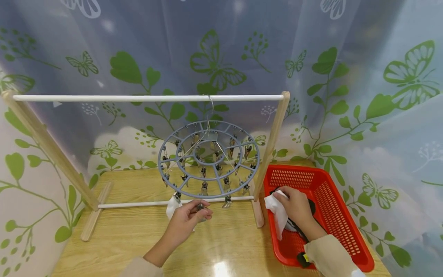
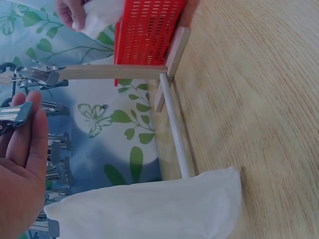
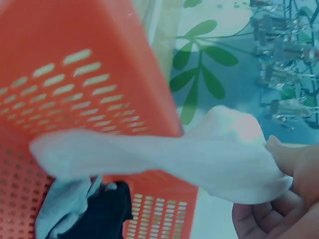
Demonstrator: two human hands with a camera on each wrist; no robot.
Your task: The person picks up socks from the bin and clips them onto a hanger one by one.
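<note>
A round grey clip hanger (image 1: pixel 221 194) hangs by its hook from a white rail, metal clips dangling from its rings. At its near edge, my left hand (image 1: pixel 187 215) holds one metal clip (image 2: pixel 16 114) between thumb and fingers. Just left of that hand, a white sock (image 2: pixel 149 211) hangs from another clip. My right hand (image 1: pixel 294 206) pinches a second white sock (image 3: pixel 214 164) at one end, over the near-left side of the red basket (image 1: pixel 325 175). The rest of this sock droops, twisted, across the basket rim in the right wrist view.
Dark and grey clothing (image 3: pixel 107 211) lies in the basket. The wooden stand has a right post (image 1: pixel 273 142), a left post (image 1: pixel 52 150), a top rail (image 1: pixel 138 98) and a low bar (image 1: pixel 138 204). A patterned curtain (image 1: pixel 242 50) closes off the back of the wooden table (image 1: pixel 114 246).
</note>
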